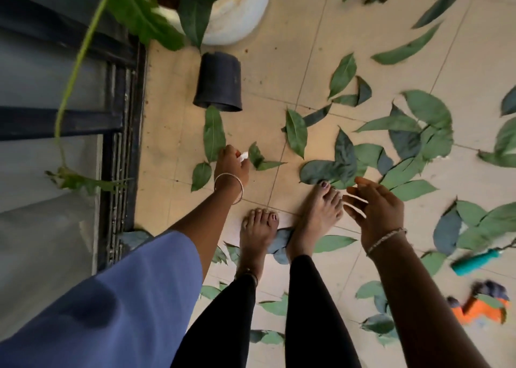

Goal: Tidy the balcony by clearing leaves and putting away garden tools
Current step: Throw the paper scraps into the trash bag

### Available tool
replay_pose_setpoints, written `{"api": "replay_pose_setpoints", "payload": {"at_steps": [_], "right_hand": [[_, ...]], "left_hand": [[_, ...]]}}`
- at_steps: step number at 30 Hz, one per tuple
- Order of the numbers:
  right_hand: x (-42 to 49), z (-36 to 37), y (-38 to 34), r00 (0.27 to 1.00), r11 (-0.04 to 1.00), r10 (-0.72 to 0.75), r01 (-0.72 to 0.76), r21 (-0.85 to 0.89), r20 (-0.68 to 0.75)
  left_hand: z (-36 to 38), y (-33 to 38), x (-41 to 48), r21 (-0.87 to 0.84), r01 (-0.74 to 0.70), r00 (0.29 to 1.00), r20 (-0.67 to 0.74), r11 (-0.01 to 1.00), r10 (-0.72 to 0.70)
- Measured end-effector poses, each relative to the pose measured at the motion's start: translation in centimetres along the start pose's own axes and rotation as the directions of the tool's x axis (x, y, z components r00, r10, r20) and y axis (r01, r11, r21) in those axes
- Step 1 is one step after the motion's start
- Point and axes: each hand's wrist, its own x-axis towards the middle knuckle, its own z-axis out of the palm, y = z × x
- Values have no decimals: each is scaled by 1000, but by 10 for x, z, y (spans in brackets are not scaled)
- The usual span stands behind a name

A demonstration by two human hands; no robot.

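The left hand (231, 163), grip pinching a white scrap (244, 155), sits at the near end of the long leaf (213, 135), which lies near-to-far. The right hand (377, 208), grip spread, is well apart.

No text, label, brand or number readable anywhere. Black pot (218, 84): plain side, no lettering legible. Teal handle (474, 262), orange tool (474, 309): both blurred, no marking made out.
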Motion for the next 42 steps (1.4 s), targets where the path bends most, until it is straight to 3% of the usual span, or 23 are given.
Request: {"api": "replay_pose_setpoints", "payload": {"at_steps": [4, 12, 19, 24, 28, 35, 42], "right_hand": [[-39, -4, -39, 1000, 998, 9, -9, 62, -3], [-133, -60, -164, 997, 992, -60, 55, 114, 45], [-187, -137, -285, 987, 956, -153, 159, 246, -44], [-216, -192, -375, 971, 895, -164, 221, 387, -175], [-222, -221, -447, 965, 846, -145, 236, 479, -220], [-215, -262, -584, 966, 875, -121, 213, 434, -229], [-181, -286, -739, 954, 866, -213, 285, 412, -212]], "left_hand": [[-35, 44, -45, -303, 123, 989, 116, 945, -91], [-117, 196, -155, -423, 119, 958, 288, 898, 8], [-169, 356, -228, -616, 125, 961, 269, 778, 59], [-200, 452, -270, -640, 18, 960, 227, 768, 166], [-219, 518, -284, -676, 12, 966, 199, 737, 167], [-258, 660, -277, -649, 42, 964, 225, 759, 139], [-288, 807, -251, -666, -59, 957, 175, 744, 232]]}}
